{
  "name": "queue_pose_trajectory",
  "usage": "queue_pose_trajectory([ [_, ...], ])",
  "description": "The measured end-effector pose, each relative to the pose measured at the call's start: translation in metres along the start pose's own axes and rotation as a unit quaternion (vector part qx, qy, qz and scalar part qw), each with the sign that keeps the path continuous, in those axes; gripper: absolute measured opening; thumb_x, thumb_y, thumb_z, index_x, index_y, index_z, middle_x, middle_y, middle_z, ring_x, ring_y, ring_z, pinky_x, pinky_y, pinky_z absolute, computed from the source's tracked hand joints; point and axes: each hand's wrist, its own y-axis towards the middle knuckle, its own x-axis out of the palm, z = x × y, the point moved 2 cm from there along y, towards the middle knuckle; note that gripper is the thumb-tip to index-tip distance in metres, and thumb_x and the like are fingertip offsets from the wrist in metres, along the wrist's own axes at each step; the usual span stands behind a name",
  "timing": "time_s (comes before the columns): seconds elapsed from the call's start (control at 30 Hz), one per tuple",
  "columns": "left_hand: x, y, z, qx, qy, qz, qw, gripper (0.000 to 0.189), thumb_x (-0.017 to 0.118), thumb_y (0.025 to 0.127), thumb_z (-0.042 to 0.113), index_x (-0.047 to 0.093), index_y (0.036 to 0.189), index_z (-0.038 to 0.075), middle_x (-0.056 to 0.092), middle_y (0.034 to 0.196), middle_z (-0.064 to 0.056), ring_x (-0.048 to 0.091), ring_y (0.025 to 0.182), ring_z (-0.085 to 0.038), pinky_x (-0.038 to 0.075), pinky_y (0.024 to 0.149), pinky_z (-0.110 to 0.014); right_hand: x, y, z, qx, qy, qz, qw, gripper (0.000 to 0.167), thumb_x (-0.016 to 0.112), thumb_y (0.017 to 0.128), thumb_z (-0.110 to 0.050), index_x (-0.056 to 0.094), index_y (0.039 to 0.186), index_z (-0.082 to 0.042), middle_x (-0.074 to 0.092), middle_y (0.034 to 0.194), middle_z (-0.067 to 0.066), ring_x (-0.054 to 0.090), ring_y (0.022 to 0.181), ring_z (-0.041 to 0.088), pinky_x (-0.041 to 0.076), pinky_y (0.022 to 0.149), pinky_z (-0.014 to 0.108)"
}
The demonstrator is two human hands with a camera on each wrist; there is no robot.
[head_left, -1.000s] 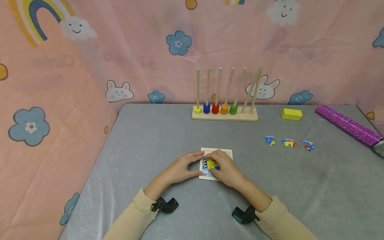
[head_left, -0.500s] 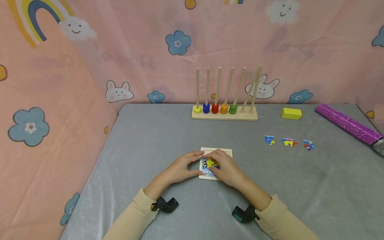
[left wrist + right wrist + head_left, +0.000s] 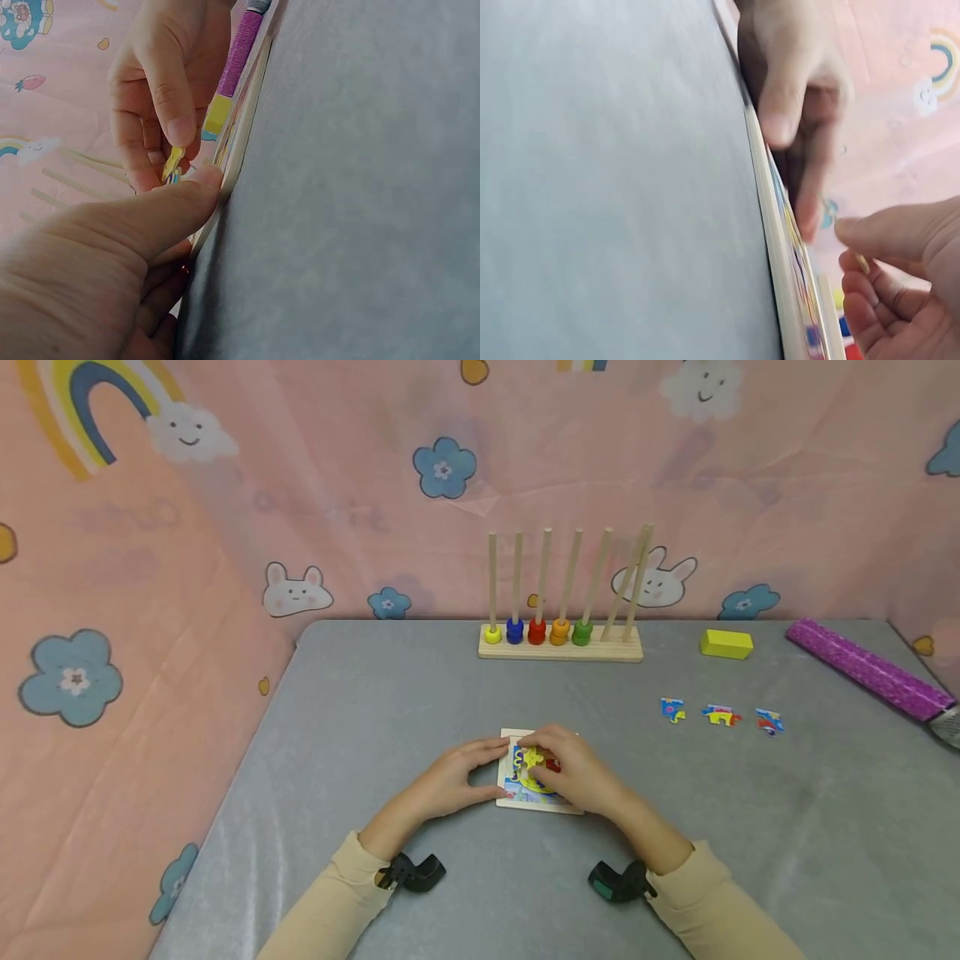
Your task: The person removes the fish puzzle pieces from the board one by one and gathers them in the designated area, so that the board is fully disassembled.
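Observation:
A wooden jigsaw board [image 3: 538, 808] with a brightly printed picture lies on the table in the head view. My left hand [image 3: 450, 781] holds its left side, thumb at the near corner and fingers at the far one. Over the picture, my right hand [image 3: 583, 777] pinches a small yellow jigsaw piece [image 3: 173, 162] between thumb and fingers. In the left wrist view that piece stands tilted, raised off the board's face. My right hand covers part of the picture's right half. Three loose jigsaw pieces [image 3: 722, 716] lie in a row to the right.
A wooden peg rack [image 3: 562, 652] with coloured beads stands at the back edge of the grey table [image 3: 375, 693]. Right of it are a yellow block [image 3: 727, 644] and a long purple glittery tube-like object [image 3: 870, 668]. A printed pink cloth [image 3: 337, 485] hangs behind.
My right hand has shifted slightly right and lifted a little, with a yellow piece raised in its fingers. More of the picture now shows. My left hand has stayed in place.

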Motion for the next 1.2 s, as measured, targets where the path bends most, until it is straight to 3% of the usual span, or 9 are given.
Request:
queue_pose_trajectory([
  [0.23, 0.001, 0.001, 0.000, -0.004, -0.009, 0.001, 1.0000, 0.064, 0.072, 0.084, 0.032, 0.049, 0.139, 0.008, 0.046, 0.145, -0.002, 0.039, 0.136, -0.021, 0.036, 0.110, -0.040, -0.020, -0.007, 0.013, 0.008, 0.013, -0.017, 0.9997, 0.033, 0.065, 0.085, -0.001, 0.063, 0.117, -0.002, 0.060, 0.115, 0.012, 0.055, 0.097, 0.021, 0.050, 0.082, 0.038],
  [0.43, 0.003, 0.001, 0.000, -0.010, -0.005, 0.001, 0.9999, 0.066, 0.073, 0.083, 0.034, 0.049, 0.139, 0.010, 0.046, 0.145, 0.000, 0.040, 0.136, -0.020, 0.036, 0.109, -0.039, -0.048, -0.026, 0.034, 0.031, -0.014, 0.004, 0.9994, 0.032, 0.065, 0.087, -0.004, 0.062, 0.120, -0.005, 0.060, 0.118, 0.010, 0.055, 0.103, 0.023, 0.050, 0.087, 0.042],
  [0.6, 0.003, 0.002, 0.001, -0.010, -0.009, -0.002, 0.9999, 0.066, 0.073, 0.083, 0.031, 0.048, 0.140, 0.009, 0.045, 0.146, -0.001, 0.039, 0.137, -0.020, 0.036, 0.110, -0.040, -0.076, -0.044, 0.055, 0.025, -0.041, 0.041, 0.9980, 0.032, 0.065, 0.088, -0.003, 0.062, 0.119, -0.004, 0.061, 0.117, 0.011, 0.054, 0.102, 0.019, 0.047, 0.086, 0.025],
  [0.8, 0.003, 0.002, 0.002, -0.011, -0.007, -0.003, 0.9999, 0.066, 0.073, 0.083, 0.032, 0.048, 0.140, 0.009, 0.045, 0.146, 0.000, 0.039, 0.137, -0.019, 0.035, 0.110, -0.039, -0.104, -0.065, 0.077, 0.018, -0.049, 0.084, 0.9951, 0.033, 0.065, 0.085, 0.003, 0.063, 0.117, 0.000, 0.061, 0.112, 0.014, 0.046, 0.096, -0.008, 0.037, 0.081, 0.001],
  [0.97, 0.003, 0.002, 0.002, -0.015, -0.010, -0.002, 0.9998, 0.066, 0.073, 0.083, 0.031, 0.048, 0.140, 0.009, 0.045, 0.146, 0.000, 0.039, 0.137, -0.019, 0.035, 0.110, -0.039, -0.117, -0.078, 0.096, 0.020, -0.046, 0.109, 0.9927, 0.034, 0.065, 0.083, 0.006, 0.063, 0.117, 0.002, 0.062, 0.111, 0.017, 0.041, 0.099, -0.019, 0.033, 0.083, -0.002],
  [1.2, 0.001, 0.000, 0.001, -0.018, -0.015, 0.001, 0.9997, 0.064, 0.073, 0.084, 0.030, 0.048, 0.139, 0.009, 0.045, 0.146, -0.001, 0.038, 0.137, -0.020, 0.035, 0.110, -0.040, -0.119, -0.083, 0.106, 0.050, -0.057, 0.105, 0.9916, 0.030, 0.065, 0.085, 0.001, 0.064, 0.115, 0.003, 0.063, 0.111, 0.020, 0.041, 0.095, -0.019, 0.033, 0.080, -0.002],
])
